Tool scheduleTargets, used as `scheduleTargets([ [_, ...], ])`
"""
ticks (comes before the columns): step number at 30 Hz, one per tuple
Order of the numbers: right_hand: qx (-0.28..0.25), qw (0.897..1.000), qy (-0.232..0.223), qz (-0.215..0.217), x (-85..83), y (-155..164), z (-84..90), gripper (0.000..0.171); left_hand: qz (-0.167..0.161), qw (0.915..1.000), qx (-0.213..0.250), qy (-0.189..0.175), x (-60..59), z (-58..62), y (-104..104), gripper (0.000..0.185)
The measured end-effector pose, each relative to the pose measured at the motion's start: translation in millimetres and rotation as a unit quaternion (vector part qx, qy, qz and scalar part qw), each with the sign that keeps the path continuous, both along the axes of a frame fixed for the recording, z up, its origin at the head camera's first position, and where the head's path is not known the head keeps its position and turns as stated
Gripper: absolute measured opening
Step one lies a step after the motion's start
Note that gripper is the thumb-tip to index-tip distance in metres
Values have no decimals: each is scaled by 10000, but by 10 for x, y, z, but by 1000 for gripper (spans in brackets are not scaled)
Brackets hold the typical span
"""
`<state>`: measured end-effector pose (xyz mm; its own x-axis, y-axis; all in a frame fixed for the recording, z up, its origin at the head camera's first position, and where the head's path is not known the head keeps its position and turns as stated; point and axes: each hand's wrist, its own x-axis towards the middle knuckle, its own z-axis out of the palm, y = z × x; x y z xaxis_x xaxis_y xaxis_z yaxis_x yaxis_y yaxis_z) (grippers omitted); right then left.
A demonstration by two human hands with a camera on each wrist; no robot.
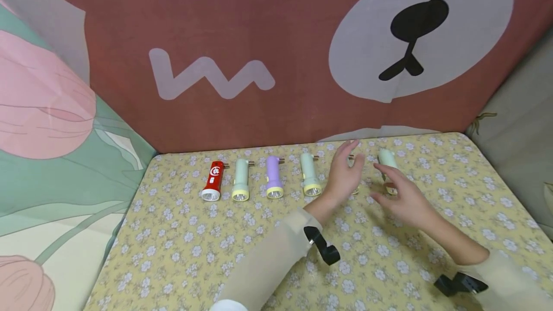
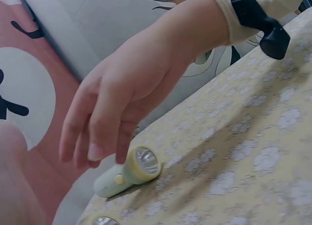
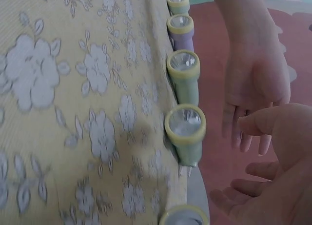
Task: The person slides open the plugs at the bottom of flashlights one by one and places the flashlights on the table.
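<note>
Several small flashlights lie in a row on the table, lens ends toward me. From the left come a red one with a white head (image 1: 214, 179), a pale green one (image 1: 241, 176), a purple one (image 1: 273, 174) and another pale green one (image 1: 308, 172). My left hand (image 1: 344, 174) is raised over a fifth, mostly hidden in the head view; its green body (image 3: 187, 152) shows in the right wrist view. Beside the rightmost green flashlight (image 1: 387, 158) hovers my right hand (image 1: 408, 203), partly covering it. Both hands have loosely extended fingers and hold nothing.
A yellow floral cloth covers the table (image 1: 186, 263). Behind it stands a reddish fabric backdrop (image 1: 302, 85) with a cartoon face, and a printed panel (image 1: 47, 133) borders the left. Black straps (image 1: 321, 246) sit on both sleeved wrists.
</note>
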<state>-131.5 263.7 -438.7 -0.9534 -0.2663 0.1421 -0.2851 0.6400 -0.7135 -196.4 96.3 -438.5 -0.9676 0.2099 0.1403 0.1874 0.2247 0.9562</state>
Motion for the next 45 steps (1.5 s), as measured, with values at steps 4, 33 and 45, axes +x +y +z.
scheduleTargets([
  [4, 98, 9998, 57, -183, 24, 127, 12, 74, -424, 9983, -377, -143, -76, 34, 74, 46],
  [33, -268, 9913, -844, -974, -91, 612, -349, 84, -166, 9760, -1357, -1694, -240, -87, 641, 51],
  [45, -299, 9912, -948, -869, -119, 649, -447, 81, -51, 9747, -1497, -1656, -214, -126, 750, 42],
])
